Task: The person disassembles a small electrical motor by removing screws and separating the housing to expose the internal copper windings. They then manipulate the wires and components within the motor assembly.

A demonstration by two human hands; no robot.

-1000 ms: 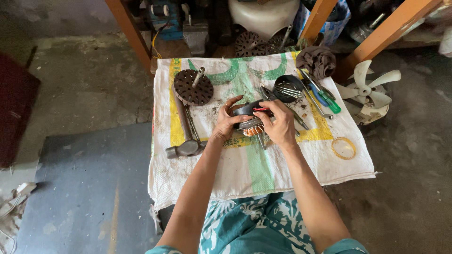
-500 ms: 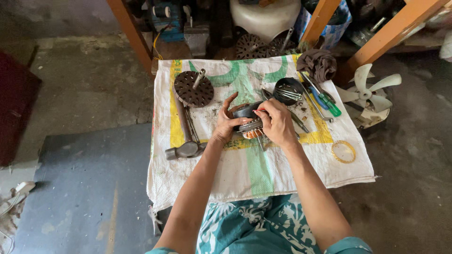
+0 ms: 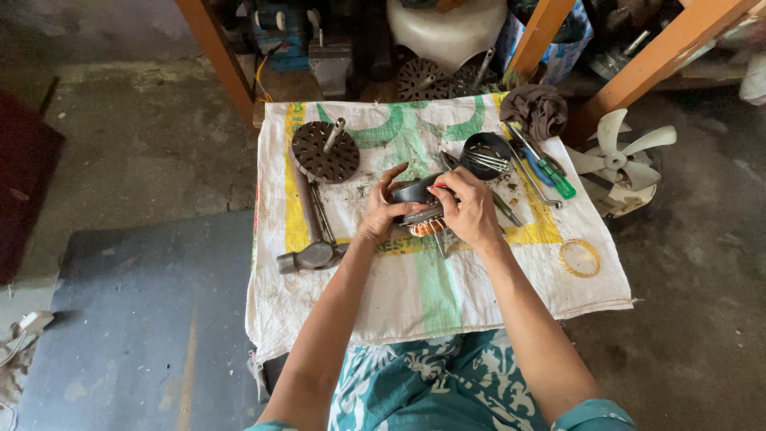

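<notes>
Barely shifted since earlier, left hand [image 3: 381,214] and right hand [image 3: 471,209] grip a dark motor housing [image 3: 416,194] over copper windings [image 3: 428,227]; separating them likely needs steady prying.

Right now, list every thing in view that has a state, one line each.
left hand: gripping the motor part
right hand: gripping the motor part from above
motor part: held between both hands, copper winding exposed below
hammer: lying flat
perforated disc: flat, shaft upward
white fan: lying on floor
</notes>
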